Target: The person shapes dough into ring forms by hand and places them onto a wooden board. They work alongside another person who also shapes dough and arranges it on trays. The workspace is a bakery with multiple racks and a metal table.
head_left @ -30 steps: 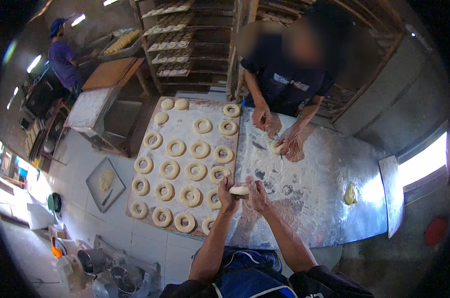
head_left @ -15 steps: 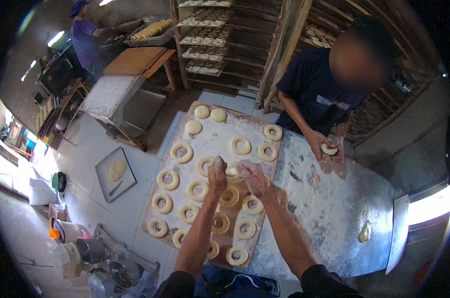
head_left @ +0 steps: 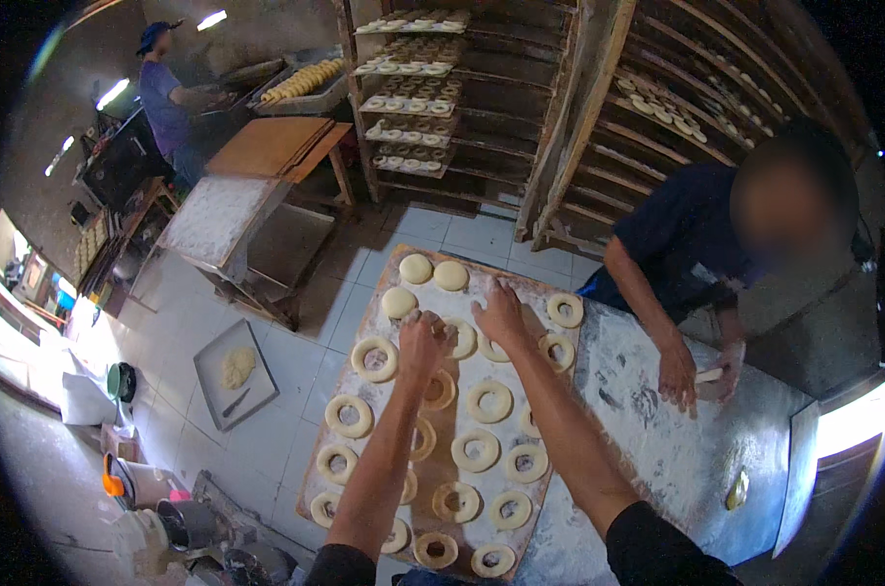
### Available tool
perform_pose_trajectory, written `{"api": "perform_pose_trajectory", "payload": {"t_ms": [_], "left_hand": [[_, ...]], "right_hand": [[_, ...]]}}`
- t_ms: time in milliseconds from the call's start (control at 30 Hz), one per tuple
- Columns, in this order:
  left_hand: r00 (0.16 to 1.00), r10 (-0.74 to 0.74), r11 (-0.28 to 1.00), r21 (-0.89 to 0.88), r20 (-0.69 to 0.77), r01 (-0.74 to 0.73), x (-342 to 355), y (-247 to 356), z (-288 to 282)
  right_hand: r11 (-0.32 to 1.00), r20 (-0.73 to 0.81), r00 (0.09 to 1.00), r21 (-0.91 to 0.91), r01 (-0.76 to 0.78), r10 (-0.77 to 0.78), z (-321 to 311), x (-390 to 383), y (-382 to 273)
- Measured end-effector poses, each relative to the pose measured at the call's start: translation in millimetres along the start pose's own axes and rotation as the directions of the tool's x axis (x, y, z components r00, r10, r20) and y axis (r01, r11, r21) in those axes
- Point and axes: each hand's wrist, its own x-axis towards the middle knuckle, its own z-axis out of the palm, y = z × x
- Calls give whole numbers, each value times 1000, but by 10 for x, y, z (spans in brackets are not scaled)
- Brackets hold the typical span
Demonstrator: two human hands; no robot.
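Observation:
My left hand (head_left: 426, 344), fingers bent and drawn together, is at the left edge of a raw dough ring (head_left: 462, 340) lying on the floured board (head_left: 482, 275). My fingertips overlap its rim and seem to pinch it. My right hand (head_left: 500, 313) is just to the right, open and apparently holding nothing, fingers stretched toward the far edge. Below it lies another dough ring (head_left: 492, 349), partly covered. Beyond my hands sit three flat dough rounds without holes, one of them a dough round (head_left: 450, 275) nearest my right fingers. Several more rings fill the board; my forearms hide some.
On the right, a co-worker's hands (head_left: 692, 379) hold a piece of dough over the floured metal table (head_left: 618, 391). Racks with trays of rings (head_left: 408, 132) stand behind. A tray (head_left: 262, 391) with dough and a knife is on the floor at left.
Both my hands held a dough ring between them; now that ring appears to lie on the board and the hands are apart. The view has shifted. The co-worker's hands have moved apart.

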Motion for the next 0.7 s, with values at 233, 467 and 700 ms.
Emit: {"api": "perform_pose_trajectory", "payload": {"t_ms": [233,467,700], "left_hand": [[995,-99,994,45,6,98,69,126,-122],[968,-238,833,528,75,163,754,-537,-378],[958,-161,965,242,236,103,710,-204,-740]], "right_hand": [[969,49,977,-126,211,-207,377,694,-207],[994,72,993,-65,93,-88,234,732,-319],[711,-159,986,687,149,-53,-496,-914,149]]}}
